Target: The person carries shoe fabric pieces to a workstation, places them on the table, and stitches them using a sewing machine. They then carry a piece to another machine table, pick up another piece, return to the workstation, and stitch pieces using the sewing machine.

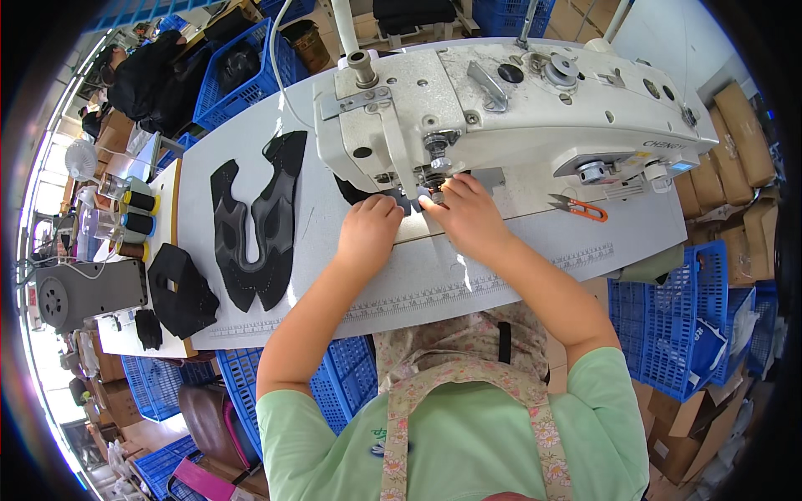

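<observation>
A white sewing machine (518, 108) stands on the grey table. Under its head, a black fabric piece (349, 191) lies partly hidden by the machine and my fingers. My left hand (370, 225) is closed on the piece's near edge, left of the needle, with its fingers bent together. Right beside the presser foot, my right hand (465, 215) pinches the same piece, its fingertips partly behind the needle parts. To the left lie black U-shaped shoe-upper pieces (276, 209), flat on the table. Orange-handled thread snips (581, 207) rest on the table right of my right hand.
A printed ruler strip (401, 305) runs along the table's near edge. Another black piece (180, 292) and thread spools (140, 213) are on the side table at left. Blue crates (677, 309) stand below at right. At the far left is a person in black (150, 79).
</observation>
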Demonstrator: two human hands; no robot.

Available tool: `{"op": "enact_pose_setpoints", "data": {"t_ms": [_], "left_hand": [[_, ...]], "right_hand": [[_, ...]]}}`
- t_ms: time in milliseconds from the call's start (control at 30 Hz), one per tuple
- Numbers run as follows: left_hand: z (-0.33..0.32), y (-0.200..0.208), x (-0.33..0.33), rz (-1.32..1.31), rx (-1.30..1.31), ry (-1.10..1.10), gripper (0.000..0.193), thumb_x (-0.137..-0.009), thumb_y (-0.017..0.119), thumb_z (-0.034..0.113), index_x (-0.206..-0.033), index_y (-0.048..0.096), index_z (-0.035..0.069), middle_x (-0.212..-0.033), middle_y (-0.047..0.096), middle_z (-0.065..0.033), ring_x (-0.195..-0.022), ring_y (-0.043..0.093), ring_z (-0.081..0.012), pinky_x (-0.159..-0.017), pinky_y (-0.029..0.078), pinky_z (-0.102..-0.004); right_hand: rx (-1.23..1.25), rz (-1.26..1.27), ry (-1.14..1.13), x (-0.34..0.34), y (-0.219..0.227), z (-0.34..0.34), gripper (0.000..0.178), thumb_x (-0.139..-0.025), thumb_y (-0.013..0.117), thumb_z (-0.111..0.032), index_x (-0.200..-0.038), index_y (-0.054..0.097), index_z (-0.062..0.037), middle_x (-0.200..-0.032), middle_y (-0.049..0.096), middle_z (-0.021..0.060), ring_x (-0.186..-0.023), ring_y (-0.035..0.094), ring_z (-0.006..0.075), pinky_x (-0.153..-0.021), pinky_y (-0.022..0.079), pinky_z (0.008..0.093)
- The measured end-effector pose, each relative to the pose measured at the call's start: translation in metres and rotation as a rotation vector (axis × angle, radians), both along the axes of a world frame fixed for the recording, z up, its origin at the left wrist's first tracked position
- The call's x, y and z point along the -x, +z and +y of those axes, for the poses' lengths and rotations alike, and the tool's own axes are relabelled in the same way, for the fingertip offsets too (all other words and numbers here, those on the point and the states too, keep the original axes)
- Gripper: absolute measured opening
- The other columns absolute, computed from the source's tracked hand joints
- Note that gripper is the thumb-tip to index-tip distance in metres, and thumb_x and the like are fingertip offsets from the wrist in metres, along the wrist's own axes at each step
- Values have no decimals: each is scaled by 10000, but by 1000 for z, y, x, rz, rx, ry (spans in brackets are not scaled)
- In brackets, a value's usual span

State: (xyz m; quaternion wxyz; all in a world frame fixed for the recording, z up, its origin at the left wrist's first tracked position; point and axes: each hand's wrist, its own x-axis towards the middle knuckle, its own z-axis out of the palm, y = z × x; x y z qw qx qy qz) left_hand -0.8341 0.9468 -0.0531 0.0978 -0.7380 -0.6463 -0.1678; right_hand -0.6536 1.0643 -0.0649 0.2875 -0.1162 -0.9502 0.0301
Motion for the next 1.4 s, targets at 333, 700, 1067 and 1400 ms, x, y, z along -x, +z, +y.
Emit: {"op": "enact_pose_setpoints", "data": {"t_ms": [333, 700, 1067, 1400], "left_hand": [[7, -7, 6, -14, -34, 18, 134, -774, 615, 97, -895, 639, 46, -960, 622, -50, -921, 603, -222, -772, 497, -366], [16, -9, 11, 41, -25, 125, 94, -787, 608, 76, -868, 633, 34, -884, 634, -54, -838, 607, -259, -720, 503, -376], [23, -5, 12, 42, 61, 184, 79, -812, 571, 85, -801, 645, 60, -747, 636, -69, -733, 626, -297, -645, 498, -405], [24, -5, 14, -5, 196, 226, 114, -835, 592, 146, -848, 665, 59, -844, 648, -131, -801, 630, -353, -702, 498, -464]], "right_hand": [[46, -12, 8, 2, 0, 3, 261, -746, 606, -85, -989, 702, -93, -951, 615, 93, -1043, 551, 262, -1032, 383, 405], [122, -41, -4, 5, 0, 4, 146, -740, 601, -55, -870, 669, -56, -1003, 610, 126, -1097, 532, 296, -1074, 357, 429], [139, 30, -28, 8, 1, 4, 127, -745, 597, -39, -864, 643, -36, -980, 614, 123, -1105, 527, 290, -1069, 364, 404], [141, -10, -59, 10, 0, 5, 51, -757, 605, -56, -792, 630, -29, -911, 611, 126, -1069, 539, 293, -1044, 386, 412]]}}
